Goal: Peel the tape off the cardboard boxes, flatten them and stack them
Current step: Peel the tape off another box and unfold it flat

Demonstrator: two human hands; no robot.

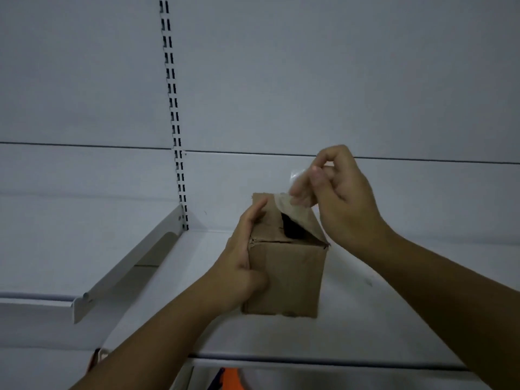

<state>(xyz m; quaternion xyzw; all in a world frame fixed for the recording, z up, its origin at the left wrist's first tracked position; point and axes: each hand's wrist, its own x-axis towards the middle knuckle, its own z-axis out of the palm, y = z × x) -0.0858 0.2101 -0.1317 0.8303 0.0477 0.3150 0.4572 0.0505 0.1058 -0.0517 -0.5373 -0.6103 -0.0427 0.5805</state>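
A small brown cardboard box [292, 277] stands on a white shelf [351, 333]. My left hand [242, 263] grips its left side, thumb on the front face and fingers over the top edge. My right hand [340, 198] pinches a strip of clear tape [298, 190] above the box's top right. The strip is lifted off the top and still sticks to the far flap. A dark gap shows between the top flaps where the tape has come away.
The shelf's back panel is white, with a slotted upright [176, 122] left of the box. A lower white shelf with a bracket [135, 260] lies to the left. Orange and dark items [225, 378] show below the shelf's front edge.
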